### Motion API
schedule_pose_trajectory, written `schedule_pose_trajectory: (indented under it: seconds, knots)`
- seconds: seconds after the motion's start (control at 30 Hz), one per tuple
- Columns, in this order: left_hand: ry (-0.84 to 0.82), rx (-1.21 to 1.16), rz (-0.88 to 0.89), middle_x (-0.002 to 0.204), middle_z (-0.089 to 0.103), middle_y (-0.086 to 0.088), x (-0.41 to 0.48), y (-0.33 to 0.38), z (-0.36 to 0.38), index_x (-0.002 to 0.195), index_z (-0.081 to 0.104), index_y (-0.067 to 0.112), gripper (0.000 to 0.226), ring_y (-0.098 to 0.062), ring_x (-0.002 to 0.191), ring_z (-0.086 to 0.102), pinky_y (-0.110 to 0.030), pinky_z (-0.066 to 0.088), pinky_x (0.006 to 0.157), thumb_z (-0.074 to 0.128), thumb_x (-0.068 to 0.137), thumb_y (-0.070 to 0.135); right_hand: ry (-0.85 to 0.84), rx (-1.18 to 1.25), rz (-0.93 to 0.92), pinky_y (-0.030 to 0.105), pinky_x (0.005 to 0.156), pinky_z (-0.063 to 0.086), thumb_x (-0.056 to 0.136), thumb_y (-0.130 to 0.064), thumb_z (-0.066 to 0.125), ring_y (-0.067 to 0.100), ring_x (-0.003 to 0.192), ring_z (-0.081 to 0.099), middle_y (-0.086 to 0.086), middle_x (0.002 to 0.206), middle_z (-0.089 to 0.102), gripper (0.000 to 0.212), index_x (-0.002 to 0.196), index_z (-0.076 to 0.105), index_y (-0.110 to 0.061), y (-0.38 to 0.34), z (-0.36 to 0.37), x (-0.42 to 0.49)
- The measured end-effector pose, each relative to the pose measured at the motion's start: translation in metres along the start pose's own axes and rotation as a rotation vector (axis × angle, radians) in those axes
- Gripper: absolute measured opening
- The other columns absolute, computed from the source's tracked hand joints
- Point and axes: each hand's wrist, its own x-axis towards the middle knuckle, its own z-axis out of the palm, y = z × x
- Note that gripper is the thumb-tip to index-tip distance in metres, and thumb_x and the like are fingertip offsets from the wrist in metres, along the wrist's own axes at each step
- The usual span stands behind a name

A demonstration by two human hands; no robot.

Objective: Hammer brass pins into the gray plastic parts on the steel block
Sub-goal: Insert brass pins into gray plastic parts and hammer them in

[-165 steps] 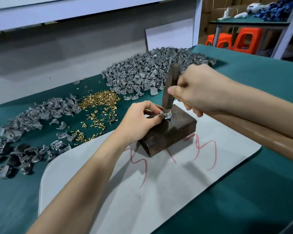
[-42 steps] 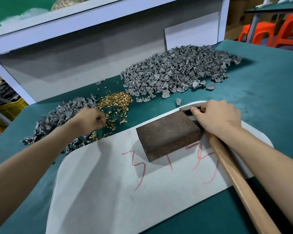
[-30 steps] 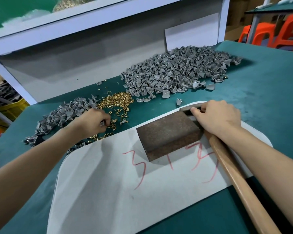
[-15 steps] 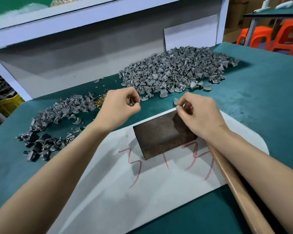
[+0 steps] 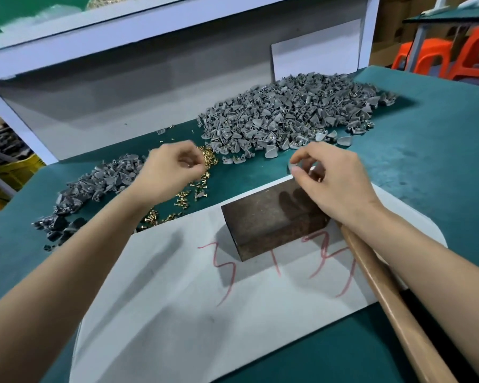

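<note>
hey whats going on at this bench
A person is fitting pins into small parts by hand. The right hand pinches a gray plastic part just beyond the steel block, whose top is bare. The left hand hovers with curled fingers over the brass pins; it is too blurred to tell whether it holds one. The hammer handle lies under the right forearm, not held.

Red scrawl (image 5: pixel 233 275) on white sheet (image 5: pixel 177 327): a "3", rest illegible.
</note>
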Motion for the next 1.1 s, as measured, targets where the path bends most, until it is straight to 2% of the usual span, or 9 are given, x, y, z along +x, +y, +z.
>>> schedule_pose_trajectory:
  seconds: [0.07, 0.13, 0.3, 0.4, 0.57, 0.7, 0.8, 0.97, 1.1]
  knots:
    - [-0.091, -0.308, 0.08, 0.085, 0.072, -0.014, -0.011, 0.034, 0.01, 0.077, 0.064, 0.013, 0.014, -0.007, 0.065, 0.066, -0.017, 0.054, 0.068, 0.066, 0.083, 0.0, -0.002, 0.129, -0.087, 0.022, 0.068, 0.046, 0.081, -0.012, 0.067, 0.007, 0.065, 0.054, -0.006, 0.081, 0.059, 0.016, 0.096, 0.066, -0.019, -0.01, -0.001, -0.003]
    - [-0.147, -0.486, 0.103, 0.08, 0.069, -0.017, -0.022, 0.056, 0.027, 0.077, 0.063, 0.011, 0.018, -0.006, 0.062, 0.063, -0.017, 0.053, 0.067, 0.063, 0.083, -0.006, -0.015, 0.196, -0.177, 0.016, 0.068, 0.047, 0.079, -0.005, 0.069, 0.01, 0.07, 0.056, 0.0, 0.085, 0.06, 0.022, 0.1, 0.067, -0.012, -0.02, 0.001, -0.007]
    - [-0.141, -0.865, -0.124, 0.069, 0.066, -0.006, -0.037, 0.066, 0.061, 0.08, 0.062, 0.005, 0.017, -0.013, 0.064, 0.061, -0.021, 0.053, 0.071, 0.056, 0.088, -0.008, -0.044, 0.162, -0.272, 0.01, 0.073, 0.044, 0.074, 0.004, 0.071, 0.005, 0.076, 0.054, 0.0, 0.086, 0.06, 0.021, 0.091, 0.067, -0.007, -0.025, 0.003, -0.012]
    - [-0.117, -0.838, -0.072, 0.065, 0.065, -0.001, -0.037, 0.065, 0.063, 0.082, 0.064, 0.004, 0.013, -0.007, 0.06, 0.06, -0.016, 0.05, 0.064, 0.058, 0.088, -0.006, -0.064, 0.155, -0.285, 0.006, 0.073, 0.041, 0.073, 0.005, 0.07, 0.002, 0.074, 0.05, -0.004, 0.083, 0.056, 0.02, 0.089, 0.067, -0.007, -0.024, 0.001, -0.01]
    - [-0.134, -0.776, -0.002, 0.062, 0.067, 0.003, -0.039, 0.067, 0.059, 0.085, 0.067, 0.005, 0.007, -0.002, 0.059, 0.06, -0.011, 0.048, 0.065, 0.062, 0.087, 0.0, -0.048, 0.13, -0.185, 0.024, 0.068, 0.047, 0.073, 0.004, 0.067, 0.011, 0.07, 0.054, 0.001, 0.08, 0.06, 0.018, 0.087, 0.064, -0.008, -0.025, 0.002, -0.01]
    - [-0.2, -0.766, 0.023, 0.073, 0.072, 0.011, -0.043, 0.067, 0.06, 0.09, 0.068, 0.018, 0.026, 0.002, 0.073, 0.066, -0.012, 0.052, 0.075, 0.063, 0.084, -0.006, -0.039, 0.12, -0.067, 0.023, 0.066, 0.046, 0.071, 0.001, 0.067, 0.012, 0.066, 0.054, 0.001, 0.075, 0.06, 0.018, 0.083, 0.063, -0.012, -0.023, 0.004, -0.01]
    - [-0.199, -0.782, 0.029, 0.08, 0.072, 0.005, -0.043, 0.068, 0.064, 0.098, 0.067, 0.015, 0.027, -0.004, 0.078, 0.068, -0.017, 0.054, 0.081, 0.059, 0.086, -0.008, -0.036, 0.242, 0.06, 0.015, 0.062, 0.044, 0.073, 0.001, 0.066, 0.005, 0.06, 0.055, -0.006, 0.067, 0.06, 0.021, 0.075, 0.063, -0.02, -0.018, 0.0, -0.004]
    - [-0.142, -0.85, 0.037, 0.068, 0.067, -0.005, -0.042, 0.067, 0.066, 0.1, 0.061, 0.012, 0.014, -0.009, 0.055, 0.063, -0.019, 0.053, 0.059, 0.052, 0.094, 0.003, -0.13, 0.491, 0.163, 0.035, 0.071, 0.049, 0.078, -0.001, 0.069, 0.015, 0.065, 0.058, -0.004, 0.067, 0.061, 0.025, 0.07, 0.062, -0.024, -0.012, -0.004, 0.001]
    - [-0.13, -0.831, 0.026, 0.071, 0.065, -0.011, -0.041, 0.067, 0.068, 0.093, 0.052, 0.014, 0.009, -0.01, 0.046, 0.058, -0.017, 0.045, 0.048, 0.052, 0.094, 0.005, -0.236, 0.652, 0.124, 0.028, 0.062, 0.051, 0.079, 0.005, 0.068, 0.014, 0.061, 0.056, 0.0, 0.064, 0.058, 0.026, 0.072, 0.063, -0.02, -0.017, -0.005, -0.002]
